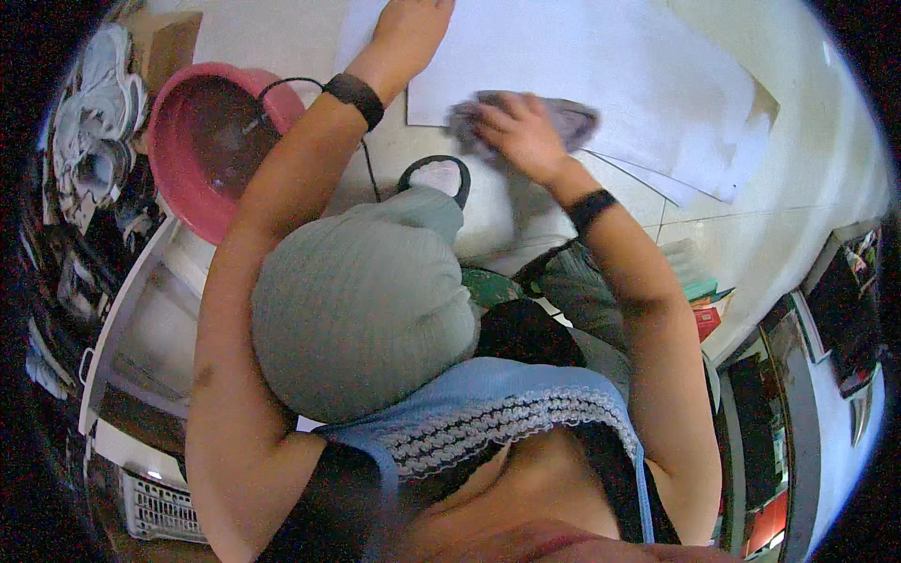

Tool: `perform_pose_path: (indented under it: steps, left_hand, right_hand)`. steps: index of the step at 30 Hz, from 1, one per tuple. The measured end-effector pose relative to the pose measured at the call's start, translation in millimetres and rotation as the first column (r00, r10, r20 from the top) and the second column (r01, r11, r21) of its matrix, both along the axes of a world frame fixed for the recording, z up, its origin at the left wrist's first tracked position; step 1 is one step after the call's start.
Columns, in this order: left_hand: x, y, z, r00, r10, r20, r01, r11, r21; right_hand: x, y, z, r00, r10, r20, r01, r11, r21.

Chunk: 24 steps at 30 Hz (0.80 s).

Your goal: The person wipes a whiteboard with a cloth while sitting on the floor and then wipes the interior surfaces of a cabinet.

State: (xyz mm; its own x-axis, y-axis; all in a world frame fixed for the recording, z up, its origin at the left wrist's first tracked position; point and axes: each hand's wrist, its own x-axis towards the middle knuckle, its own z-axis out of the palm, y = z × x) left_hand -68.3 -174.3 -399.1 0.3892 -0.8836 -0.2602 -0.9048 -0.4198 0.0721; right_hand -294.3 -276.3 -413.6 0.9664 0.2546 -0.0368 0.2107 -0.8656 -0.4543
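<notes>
My right hand [524, 137] presses a crumpled grey-purple cloth [574, 123] against the near edge of a large white sheet or board [598, 63] lying on the tiled floor; hand and cloth are blurred. At the top edge of the view, my left hand [415, 24] reaches over the sheet's left part, its fingers largely cut off by the frame, so what it touches is hidden. Another white sheet edge [651, 179] shows beneath the first. Dark bands circle both wrists, and a thin black cable runs by the left one.
A red-pink plastic basin [183, 200] with dark water stands at left, beside pale bundled items [105, 105]. My slippered foot [436, 176] is near the sheet. A white plastic basket [162, 503] is lower left; small green and red packets [707, 320] lie at right, near shelving [795, 394].
</notes>
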Motion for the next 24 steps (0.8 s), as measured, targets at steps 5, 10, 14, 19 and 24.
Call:
perform_pose_path:
  steps: [5,10,14,19,24]
  left_hand:
    - [-4,1,-24,0.983,-0.056,0.177,0.039,0.995,0.097]
    - [-3,3,-10,0.995,-0.017,0.097,0.005,0.993,0.121]
    - [-1,7,-17,0.995,-0.035,0.089,0.033,0.999,0.019]
    - [-5,0,-23,0.997,-0.032,0.071,0.029,0.998,0.052]
    - [0,-2,-18,0.993,-0.023,0.113,0.011,0.994,0.110]
  right_hand:
    - [72,91,-20,0.994,0.015,0.113,-0.021,0.998,0.053]
    - [28,-10,-5,0.911,-0.326,-0.251,0.342,0.939,0.023]
    - [-124,-191,-36,0.523,-0.833,0.181,0.848,0.530,-0.011]
    - [-149,-225,-21,-0.056,-0.936,0.346,0.898,-0.199,-0.391]
    - [-17,-49,-28,0.292,-0.939,0.182,0.954,0.271,-0.131]
